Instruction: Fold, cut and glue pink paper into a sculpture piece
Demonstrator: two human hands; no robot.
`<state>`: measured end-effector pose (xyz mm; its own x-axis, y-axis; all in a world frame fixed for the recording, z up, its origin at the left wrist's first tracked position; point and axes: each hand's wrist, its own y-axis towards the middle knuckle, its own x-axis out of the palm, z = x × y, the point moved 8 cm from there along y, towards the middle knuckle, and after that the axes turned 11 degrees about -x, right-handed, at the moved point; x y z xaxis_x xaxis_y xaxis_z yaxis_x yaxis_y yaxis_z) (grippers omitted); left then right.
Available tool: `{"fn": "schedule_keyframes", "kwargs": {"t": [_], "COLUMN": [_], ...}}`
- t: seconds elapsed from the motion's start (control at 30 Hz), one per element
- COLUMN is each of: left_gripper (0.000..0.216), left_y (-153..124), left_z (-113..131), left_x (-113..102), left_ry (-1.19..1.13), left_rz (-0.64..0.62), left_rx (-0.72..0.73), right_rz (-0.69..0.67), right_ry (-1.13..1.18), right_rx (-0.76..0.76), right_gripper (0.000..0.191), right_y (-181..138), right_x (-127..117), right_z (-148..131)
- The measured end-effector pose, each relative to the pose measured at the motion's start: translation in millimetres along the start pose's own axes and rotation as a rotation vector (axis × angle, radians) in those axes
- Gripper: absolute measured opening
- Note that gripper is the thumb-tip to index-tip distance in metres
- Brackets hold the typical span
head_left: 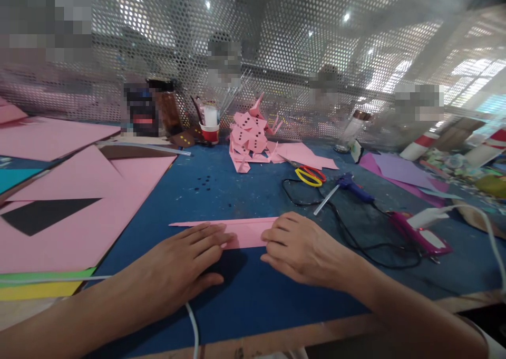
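Head view: we locate the pink paper strip [247, 236] on the blue table [237, 193], nearer to us than the glue gun [356, 187] and to its left. We rest the fingers of the left hand [197, 256] flat on the strip, thumb apart, with no pinch. We set the curled fingers of the right hand [302, 248] over the strip's other end; we cannot tell whether they clamp it. Just left of the glue gun we find the scissors [310, 176]; beyond it and further left, the pink paper figure [249, 132].

We judge the step in hand to be flattening a lengthwise fold. The next move appears to call for aligned edges and even finger pressure along the crease.
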<state>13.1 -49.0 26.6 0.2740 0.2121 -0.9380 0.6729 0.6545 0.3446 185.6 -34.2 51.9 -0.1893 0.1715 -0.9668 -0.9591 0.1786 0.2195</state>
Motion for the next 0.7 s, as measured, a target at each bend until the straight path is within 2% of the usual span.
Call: {"fn": "schedule_keyframes", "kwargs": {"t": [0.17, 0.3, 0.5, 0.7], "left_gripper": [0.041, 0.041, 0.033, 0.024], "left_y": [-1, 1, 4, 9], "left_z": [-3, -3, -4, -7], "left_x": [0, 4, 5, -2], "left_ry": [-0.008, 0.009, 0.006, -0.098], "left_rz": [-0.014, -0.023, -0.003, 0.03], "left_rx": [-0.01, -0.01, -0.039, -0.093], "right_rz": [0.041, 0.115, -0.046, -0.033], "right_ry": [0.081, 0.113, 0.01, 0.157], "right_rx": [0.054, 0.214, 0.363, 0.491], "right_gripper": [0.026, 0.018, 0.012, 0.007], "right_y": [-2, -3, 4, 9], "right_x": [1, 0, 16, 18], "right_z": [6, 29, 56, 68]}}
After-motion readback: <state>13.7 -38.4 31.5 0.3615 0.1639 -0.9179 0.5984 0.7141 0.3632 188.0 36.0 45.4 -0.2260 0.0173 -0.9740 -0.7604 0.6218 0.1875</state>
